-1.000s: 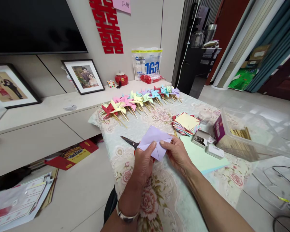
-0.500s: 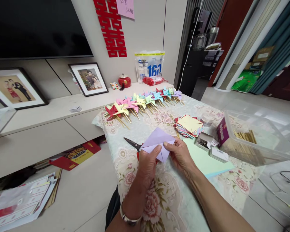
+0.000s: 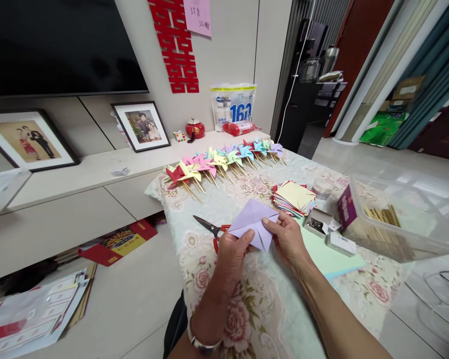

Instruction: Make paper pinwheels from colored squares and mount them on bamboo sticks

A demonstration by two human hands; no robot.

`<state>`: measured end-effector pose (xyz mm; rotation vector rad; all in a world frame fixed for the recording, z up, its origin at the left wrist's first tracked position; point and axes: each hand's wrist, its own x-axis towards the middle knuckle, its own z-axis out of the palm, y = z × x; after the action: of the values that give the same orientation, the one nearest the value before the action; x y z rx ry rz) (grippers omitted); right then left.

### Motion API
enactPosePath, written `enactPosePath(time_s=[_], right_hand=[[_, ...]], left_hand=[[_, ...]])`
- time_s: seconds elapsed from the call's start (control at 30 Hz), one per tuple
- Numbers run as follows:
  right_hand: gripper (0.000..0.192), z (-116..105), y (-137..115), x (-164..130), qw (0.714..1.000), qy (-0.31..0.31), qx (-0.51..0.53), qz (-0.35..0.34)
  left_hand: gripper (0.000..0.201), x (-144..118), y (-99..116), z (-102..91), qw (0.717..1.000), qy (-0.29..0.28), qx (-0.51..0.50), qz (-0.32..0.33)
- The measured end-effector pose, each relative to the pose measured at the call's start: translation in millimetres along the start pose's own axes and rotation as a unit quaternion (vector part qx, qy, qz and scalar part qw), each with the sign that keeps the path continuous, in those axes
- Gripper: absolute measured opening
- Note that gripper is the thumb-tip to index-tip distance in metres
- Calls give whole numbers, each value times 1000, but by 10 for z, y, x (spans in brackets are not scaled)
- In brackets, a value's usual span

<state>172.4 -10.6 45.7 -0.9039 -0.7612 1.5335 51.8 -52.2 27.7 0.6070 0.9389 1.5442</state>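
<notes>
A square of lilac paper with slits cut in from its corners is held above the table. My left hand pinches its near left side, thumb on top. At the right corner my right hand grips the sheet between thumb and fingers. Black-bladed scissors with red handles lie on the cloth left of the paper, partly hidden by it and my left hand. Beyond my hands, a row of finished paper pinwheels on wooden sticks lies along the table's far side.
Right of my hands are a stack of coloured paper squares, an open box of small metal fasteners, a small white box, pale green sheets and a clear plastic bin of sticks. A round clear container stands behind.
Both hands and the lilac paper have shifted slightly right in the view. My left thumb has moved a little toward the paper's near edge, and more of the red scissor handles shows.
</notes>
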Motion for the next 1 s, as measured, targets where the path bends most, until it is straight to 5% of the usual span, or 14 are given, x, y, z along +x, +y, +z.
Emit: enactPosePath(time_s=[0.43, 0.7, 0.9, 1.0], right_hand=[[44, -43, -25, 33, 999, 27, -21, -25], [34, -93, 7, 76, 989, 52, -72, -119], [27, -109, -3, 24, 946, 82, -233, -209], [21, -119, 2, -12, 915, 64, -311, -249]], left_hand=[[38, -27, 52, 32, 1000, 14, 19, 9], [35, 10, 75, -21, 966, 162, 133, 149], [21, -58, -10, 34, 972, 48, 188, 131], [37, -76, -37, 57, 988, 5, 132, 80]])
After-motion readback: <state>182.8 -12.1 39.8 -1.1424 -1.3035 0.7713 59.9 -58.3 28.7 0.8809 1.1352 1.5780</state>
